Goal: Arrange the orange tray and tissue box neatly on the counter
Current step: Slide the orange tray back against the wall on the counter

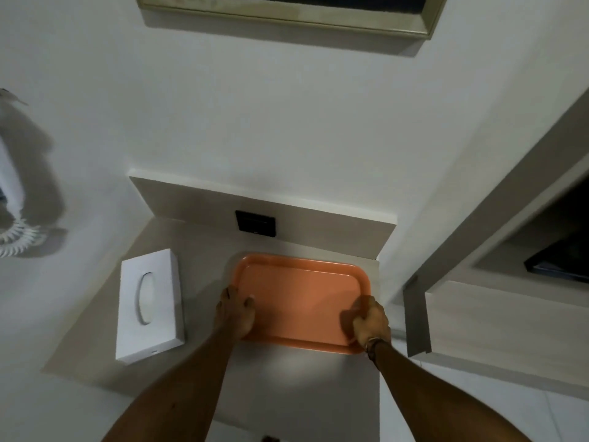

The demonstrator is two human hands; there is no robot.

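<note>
An empty orange tray lies flat on the right part of the pale counter, its far edge close to the back panel. My left hand grips the tray's near left corner, thumb over the rim. My right hand grips its near right corner, a band at the wrist. A white tissue box with an oval slot lies flat at the counter's left side, a gap apart from the tray, slightly angled.
A black socket plate sits on the back panel behind the tray. A wooden cabinet with an open niche stands right of the counter. A white wall phone with a coiled cord hangs at the left. A framed mirror is above.
</note>
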